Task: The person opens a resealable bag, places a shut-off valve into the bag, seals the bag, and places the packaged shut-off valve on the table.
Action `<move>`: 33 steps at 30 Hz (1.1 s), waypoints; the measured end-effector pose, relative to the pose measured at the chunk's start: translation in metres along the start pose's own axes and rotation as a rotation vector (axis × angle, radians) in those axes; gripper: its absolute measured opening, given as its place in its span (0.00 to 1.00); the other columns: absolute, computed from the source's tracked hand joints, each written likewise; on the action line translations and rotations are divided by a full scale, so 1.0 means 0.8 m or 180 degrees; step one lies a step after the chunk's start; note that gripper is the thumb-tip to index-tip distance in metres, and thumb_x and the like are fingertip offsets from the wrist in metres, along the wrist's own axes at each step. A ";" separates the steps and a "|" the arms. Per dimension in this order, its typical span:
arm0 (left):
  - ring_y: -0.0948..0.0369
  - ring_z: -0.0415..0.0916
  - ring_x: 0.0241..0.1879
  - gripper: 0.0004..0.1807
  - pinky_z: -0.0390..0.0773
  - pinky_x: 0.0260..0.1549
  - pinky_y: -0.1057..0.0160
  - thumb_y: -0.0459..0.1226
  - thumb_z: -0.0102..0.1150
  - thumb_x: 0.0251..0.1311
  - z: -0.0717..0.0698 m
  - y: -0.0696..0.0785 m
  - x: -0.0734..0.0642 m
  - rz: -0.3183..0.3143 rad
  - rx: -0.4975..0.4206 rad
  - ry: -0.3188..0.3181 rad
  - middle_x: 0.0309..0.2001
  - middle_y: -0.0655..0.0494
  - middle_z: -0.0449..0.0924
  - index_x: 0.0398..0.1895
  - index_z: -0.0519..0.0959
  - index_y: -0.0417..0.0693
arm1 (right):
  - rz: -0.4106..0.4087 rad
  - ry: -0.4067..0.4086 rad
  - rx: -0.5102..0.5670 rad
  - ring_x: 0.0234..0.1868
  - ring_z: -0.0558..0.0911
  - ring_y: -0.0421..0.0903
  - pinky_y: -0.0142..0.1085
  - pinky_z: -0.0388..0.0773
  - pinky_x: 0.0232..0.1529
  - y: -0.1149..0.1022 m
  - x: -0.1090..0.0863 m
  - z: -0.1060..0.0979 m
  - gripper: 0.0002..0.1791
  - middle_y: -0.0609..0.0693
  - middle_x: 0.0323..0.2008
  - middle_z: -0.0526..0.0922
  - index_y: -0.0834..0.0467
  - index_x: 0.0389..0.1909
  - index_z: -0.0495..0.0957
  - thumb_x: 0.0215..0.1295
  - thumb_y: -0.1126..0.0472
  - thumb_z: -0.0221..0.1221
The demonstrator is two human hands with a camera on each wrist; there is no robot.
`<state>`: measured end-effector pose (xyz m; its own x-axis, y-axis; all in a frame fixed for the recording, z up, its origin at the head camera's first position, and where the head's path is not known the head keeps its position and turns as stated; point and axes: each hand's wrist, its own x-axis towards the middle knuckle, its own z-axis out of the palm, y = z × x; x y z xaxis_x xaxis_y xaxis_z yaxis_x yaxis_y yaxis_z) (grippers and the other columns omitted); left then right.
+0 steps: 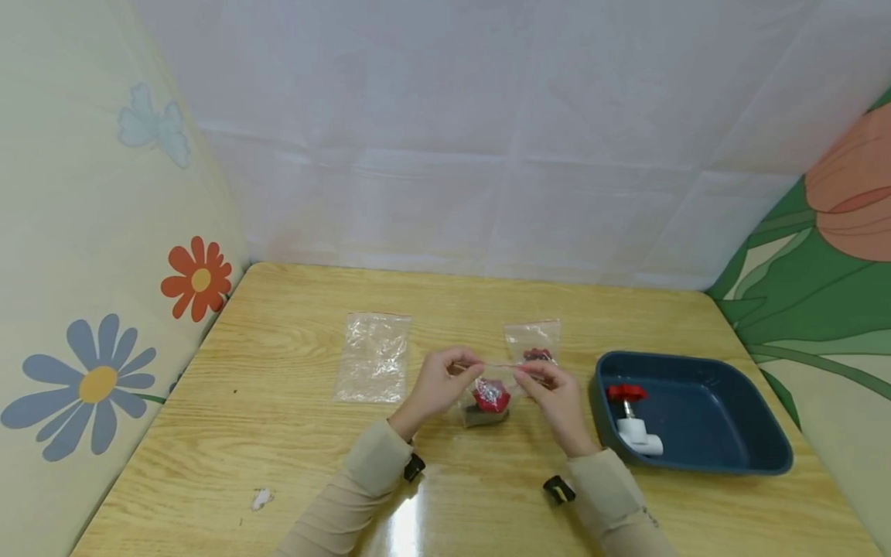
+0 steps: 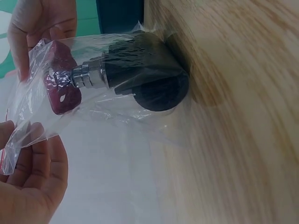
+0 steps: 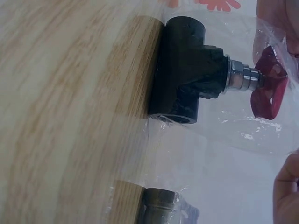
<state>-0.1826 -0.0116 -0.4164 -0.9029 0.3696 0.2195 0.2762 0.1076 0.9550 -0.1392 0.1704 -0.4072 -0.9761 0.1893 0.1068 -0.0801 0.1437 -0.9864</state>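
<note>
A clear zip-lock bag (image 2: 28,102) stands on the wooden table in front of me. Inside it is a black pipe valve (image 3: 180,70) with a metal stem and a red handwheel (image 1: 491,395) on top. The valve's body lies along the table and its handwheel points up towards the bag's mouth. My left hand (image 1: 438,383) pinches the left end of the bag's top edge between thumb and fingers. At the opposite end, my right hand (image 1: 560,398) pinches the same edge, and the strip is stretched between them above the handwheel.
A flat transparent bag (image 1: 374,357) lies to the left. Behind my right hand is another bag (image 1: 532,334) with a red-handled piece inside. On the right stands a dark blue basin (image 1: 696,462), holding a white valve (image 1: 632,432) with a red handle.
</note>
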 end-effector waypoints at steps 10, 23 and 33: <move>0.56 0.77 0.30 0.03 0.77 0.30 0.68 0.28 0.57 0.55 0.003 0.003 0.001 0.0118 0.0162 0.0019 0.31 0.46 0.80 0.31 0.78 0.34 | -0.0197 -0.0059 -0.0134 0.30 0.76 0.34 0.26 0.75 0.32 -0.001 0.001 0.003 0.07 0.39 0.27 0.78 0.75 0.34 0.77 0.54 0.74 0.59; 0.53 0.77 0.31 0.05 0.77 0.30 0.67 0.30 0.57 0.56 0.002 0.008 0.004 0.0044 -0.0013 -0.0147 0.33 0.44 0.80 0.32 0.78 0.35 | -0.0277 -0.0183 -0.0046 0.31 0.78 0.33 0.25 0.75 0.33 -0.001 0.001 0.004 0.07 0.40 0.28 0.78 0.77 0.34 0.74 0.55 0.75 0.57; 0.61 0.77 0.31 0.04 0.78 0.33 0.66 0.30 0.57 0.56 0.002 0.007 0.007 0.0076 0.0100 -0.0271 0.32 0.49 0.81 0.32 0.79 0.37 | -0.0442 -0.0394 -0.0035 0.32 0.79 0.36 0.28 0.77 0.35 -0.001 0.003 0.003 0.05 0.44 0.30 0.79 0.73 0.32 0.76 0.55 0.73 0.59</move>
<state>-0.1855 -0.0073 -0.4104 -0.8651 0.4492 0.2233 0.3088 0.1261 0.9427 -0.1420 0.1687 -0.4061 -0.9733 0.0460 0.2251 -0.2143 0.1709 -0.9617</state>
